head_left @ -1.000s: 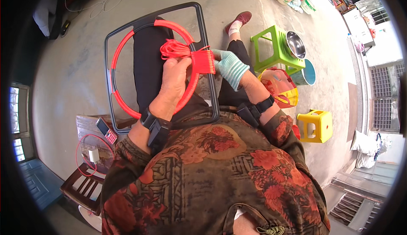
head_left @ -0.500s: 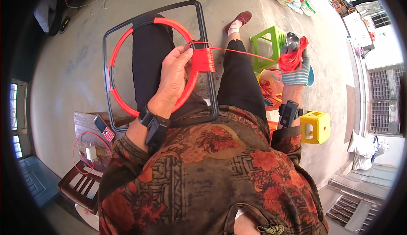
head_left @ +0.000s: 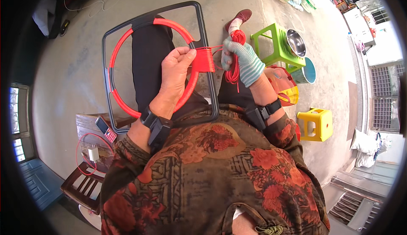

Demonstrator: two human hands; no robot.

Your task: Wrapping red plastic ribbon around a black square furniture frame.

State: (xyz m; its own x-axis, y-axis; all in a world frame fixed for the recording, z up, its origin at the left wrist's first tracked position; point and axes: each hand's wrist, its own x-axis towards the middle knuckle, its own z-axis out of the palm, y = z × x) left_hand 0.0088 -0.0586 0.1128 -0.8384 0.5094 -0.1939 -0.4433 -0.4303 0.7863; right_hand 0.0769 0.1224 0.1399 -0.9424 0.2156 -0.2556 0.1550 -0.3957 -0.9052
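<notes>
A dark frame (head_left: 208, 86), rectangular with rounded corners, rests over my lap. Inside it is a ring (head_left: 123, 101) largely wrapped in red cord. A dense red band of windings (head_left: 205, 60) joins the ring to the frame's right bar. Bare, my left hand (head_left: 174, 67) pinches the ring and cord end just left of that band. My right hand (head_left: 244, 59), in a striped grey-blue and white glove, is closed round a bundle of red cord (head_left: 233, 71) just right of the frame. A short stretch of cord runs from the bundle to the windings.
To the right stand a green stool (head_left: 275, 44), a steel bowl (head_left: 295, 43), a blue bucket (head_left: 306, 71), a red and yellow bag (head_left: 283, 84) and a yellow stool (head_left: 317, 124). At lower left, a phone (head_left: 105, 128) and a loop of red cord lie on a wooden surface (head_left: 87, 127).
My right hand has come in from the far right to beside the frame, bringing the cord bundle. The stretched cord is much shorter. My left hand has barely moved.
</notes>
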